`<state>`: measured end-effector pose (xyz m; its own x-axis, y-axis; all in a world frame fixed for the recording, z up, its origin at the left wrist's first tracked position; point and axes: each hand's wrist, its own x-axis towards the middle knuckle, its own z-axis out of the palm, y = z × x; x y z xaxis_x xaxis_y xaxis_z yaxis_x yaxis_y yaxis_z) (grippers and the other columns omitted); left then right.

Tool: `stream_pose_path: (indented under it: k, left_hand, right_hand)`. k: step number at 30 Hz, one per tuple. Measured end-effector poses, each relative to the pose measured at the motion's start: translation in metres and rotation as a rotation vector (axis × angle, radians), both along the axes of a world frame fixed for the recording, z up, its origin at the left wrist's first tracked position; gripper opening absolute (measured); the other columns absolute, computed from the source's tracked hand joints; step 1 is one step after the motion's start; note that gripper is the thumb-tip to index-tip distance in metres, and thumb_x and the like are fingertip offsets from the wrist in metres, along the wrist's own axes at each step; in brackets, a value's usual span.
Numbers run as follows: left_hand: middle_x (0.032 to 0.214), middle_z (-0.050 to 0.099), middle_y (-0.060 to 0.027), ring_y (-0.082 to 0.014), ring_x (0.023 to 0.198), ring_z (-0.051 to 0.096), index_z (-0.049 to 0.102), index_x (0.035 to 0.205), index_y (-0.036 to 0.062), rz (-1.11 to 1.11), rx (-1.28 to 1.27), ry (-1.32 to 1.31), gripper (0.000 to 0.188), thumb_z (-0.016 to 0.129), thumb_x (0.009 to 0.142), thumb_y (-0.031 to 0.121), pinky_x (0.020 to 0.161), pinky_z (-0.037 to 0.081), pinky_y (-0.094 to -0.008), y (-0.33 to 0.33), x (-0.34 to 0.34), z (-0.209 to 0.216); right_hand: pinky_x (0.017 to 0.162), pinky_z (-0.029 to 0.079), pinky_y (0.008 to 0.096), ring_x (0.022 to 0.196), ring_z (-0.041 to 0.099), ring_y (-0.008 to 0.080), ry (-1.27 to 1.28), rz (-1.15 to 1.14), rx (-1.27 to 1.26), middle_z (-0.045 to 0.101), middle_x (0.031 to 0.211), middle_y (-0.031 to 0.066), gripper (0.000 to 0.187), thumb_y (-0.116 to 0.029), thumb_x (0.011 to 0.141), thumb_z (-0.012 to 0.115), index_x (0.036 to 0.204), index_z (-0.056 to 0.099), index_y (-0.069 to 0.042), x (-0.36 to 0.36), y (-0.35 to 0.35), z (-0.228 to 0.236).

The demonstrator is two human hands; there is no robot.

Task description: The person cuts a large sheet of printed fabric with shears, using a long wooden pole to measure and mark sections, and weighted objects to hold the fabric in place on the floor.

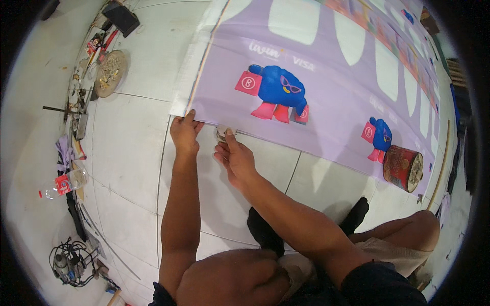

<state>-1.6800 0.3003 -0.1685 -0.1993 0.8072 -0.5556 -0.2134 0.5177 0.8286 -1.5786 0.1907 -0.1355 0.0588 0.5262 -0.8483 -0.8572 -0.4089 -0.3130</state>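
The purple sheet (326, 92) lies on the floor (265, 148), so the left hand (185, 133), half-curled at its corner, grip unclear, should hold it flat while the right hand (240, 160), pinching a small pale thing (221, 132), goes gently.

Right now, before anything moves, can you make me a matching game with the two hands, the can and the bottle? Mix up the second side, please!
Things:
1. left hand
2. right hand
3. can
4. bottle

Matches:
A. see-through, with a red cap
B. holding a small greyish thing in its fingers
C. reddish-brown, resting on the purple sheet
D. touching the sheet's near left corner

Right pairs:
1-D, 2-B, 3-C, 4-A
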Motion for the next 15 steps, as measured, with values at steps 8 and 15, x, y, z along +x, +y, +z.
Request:
stream_pose_path:
  k: [8,15]
  left_hand:
    - [0.093,0.063,-0.0082,-0.0176,0.08,0.064,0.057,0.101,0.0012,-0.024,-0.002,0.028,0.017,0.065,0.091,0.011,0.072,0.056,-0.0315,0.005,0.002,-0.006]
    - [0.093,0.062,-0.0117,-0.0189,0.081,0.065,0.054,0.099,-0.0023,-0.023,-0.022,0.074,0.017,0.065,0.09,0.008,0.075,0.059,-0.0333,0.008,-0.007,-0.011]
  right_hand:
    - [0.074,0.051,0.0276,0.077,0.058,0.0141,-0.153,0.049,0.0,0.061,0.087,0.0072,0.04,-0.035,0.095,0.065,0.103,0.056,0.003,0.004,-0.012,-0.011]
    - [0.07,0.053,0.0285,0.076,0.061,0.0156,-0.125,0.246,0.05,0.064,0.085,0.0114,0.034,-0.027,0.095,0.066,0.097,0.058,0.006,0.024,-0.089,-0.002]
